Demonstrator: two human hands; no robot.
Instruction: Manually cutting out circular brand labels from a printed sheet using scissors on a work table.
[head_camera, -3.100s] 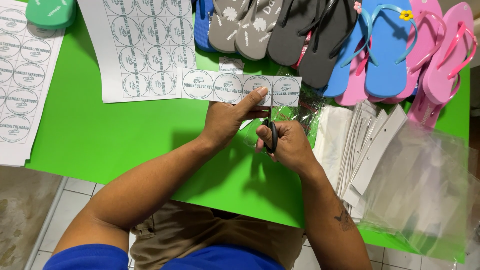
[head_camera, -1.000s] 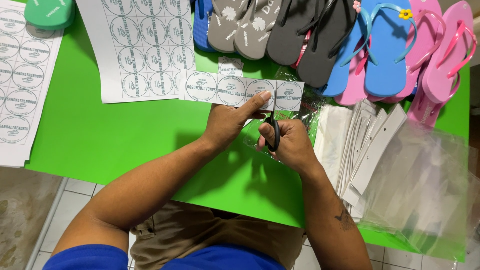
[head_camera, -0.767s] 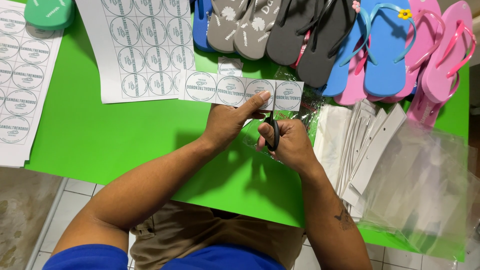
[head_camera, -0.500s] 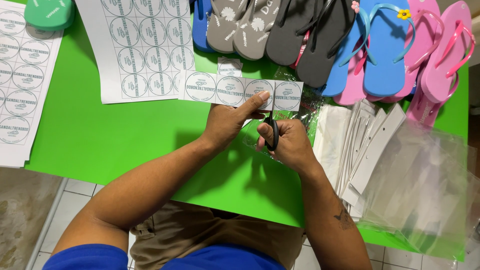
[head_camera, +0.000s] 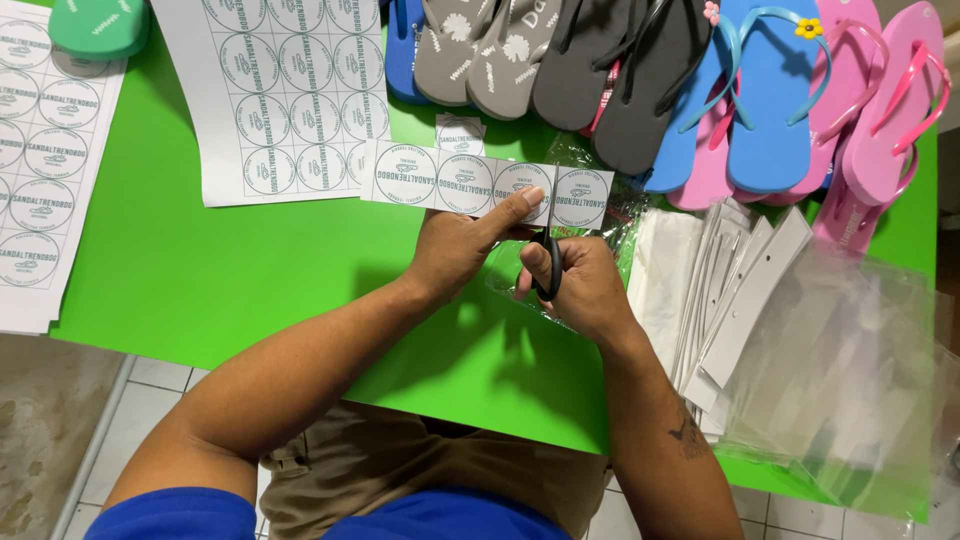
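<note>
My left hand (head_camera: 455, 250) pinches the white paper strip of round printed labels (head_camera: 485, 185) near the far edge of the bright green table (head_camera: 250, 270); my right hand (head_camera: 580, 285) grips black-handled scissors (head_camera: 548, 265) cutting into it.

A matt paper label strip (head_camera: 490, 187) is seen above scissors (head_camera: 549, 268) with smooth black plastic handles. The table (head_camera: 250, 270) beneath the strip is covered in a smooth, matt green surface. Right of the strip, glossy clear plastic bags (head_camera: 850, 370) and matt foam sandals (head_camera: 770, 100) are found.
</note>
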